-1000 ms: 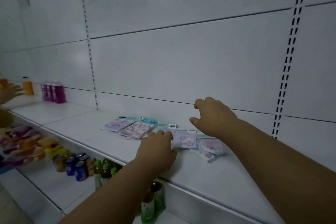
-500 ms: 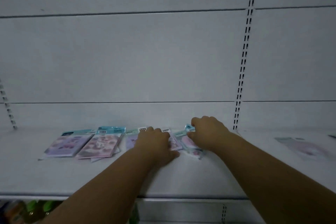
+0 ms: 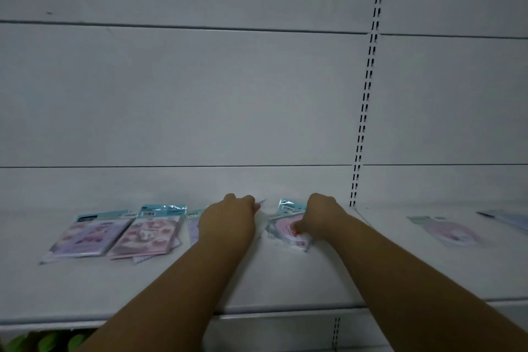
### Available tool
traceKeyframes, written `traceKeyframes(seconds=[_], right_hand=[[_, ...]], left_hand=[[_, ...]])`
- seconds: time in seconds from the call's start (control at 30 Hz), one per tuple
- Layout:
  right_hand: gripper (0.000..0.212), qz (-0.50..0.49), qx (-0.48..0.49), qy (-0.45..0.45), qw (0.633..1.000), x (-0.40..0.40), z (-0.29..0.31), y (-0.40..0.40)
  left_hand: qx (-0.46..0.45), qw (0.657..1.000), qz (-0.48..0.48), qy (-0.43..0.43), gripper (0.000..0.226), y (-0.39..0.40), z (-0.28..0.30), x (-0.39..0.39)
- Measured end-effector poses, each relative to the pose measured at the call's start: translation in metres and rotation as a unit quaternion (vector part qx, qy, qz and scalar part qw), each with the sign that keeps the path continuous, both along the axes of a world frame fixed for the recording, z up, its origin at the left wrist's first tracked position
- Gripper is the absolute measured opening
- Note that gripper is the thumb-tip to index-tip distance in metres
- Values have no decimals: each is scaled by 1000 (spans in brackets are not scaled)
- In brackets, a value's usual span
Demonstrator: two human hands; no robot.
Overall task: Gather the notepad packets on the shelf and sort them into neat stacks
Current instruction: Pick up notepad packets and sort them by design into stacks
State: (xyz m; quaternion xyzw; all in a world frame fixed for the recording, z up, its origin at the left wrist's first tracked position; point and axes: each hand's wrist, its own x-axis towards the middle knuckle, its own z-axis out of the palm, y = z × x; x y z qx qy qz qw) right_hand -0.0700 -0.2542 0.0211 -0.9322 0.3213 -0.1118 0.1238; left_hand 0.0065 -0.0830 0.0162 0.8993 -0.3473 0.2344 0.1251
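Both hands were set down on the shelf [image 3: 285,280] near its back edge. The right hand [image 3: 320,214] was curled around a pink round-printed packet [image 3: 283,230], pinched, apparently, to be lifted for stacking. The left hand [image 3: 228,223] was closed over a purple packet [image 3: 193,227], though the grip was hidden. Two overlapping packets [image 3: 120,233] were left lying toward the shelf's left end, and another packet [image 3: 445,230] well apart toward the right end, still to be gathered.

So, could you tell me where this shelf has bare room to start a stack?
Bare shelf runs along the front edge, and between the right hand and the pale packet. It is crowded from the purple packet to the left hand.
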Motion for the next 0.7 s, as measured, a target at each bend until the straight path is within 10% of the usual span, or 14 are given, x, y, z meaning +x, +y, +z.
traceKeyframes(seconds=[0.13, 0.3, 0.53, 0.7], right_hand=[[47, 10, 10, 31, 999, 0, 5, 3], [33, -7, 48, -14, 999, -1, 10, 8], [8, -12, 66, -369, 927, -26, 22, 5], [18, 4, 68, -463, 884, -65, 38, -11]], left_hand=[[-158, 982, -33, 99, 37, 2, 0, 1], [-370, 880, -89, 285, 32, 4, -12, -4], [-572, 728, -66, 372, 33, -2, -6, -5], [-620, 627, -90, 462, 58, -32, 5, -29]])
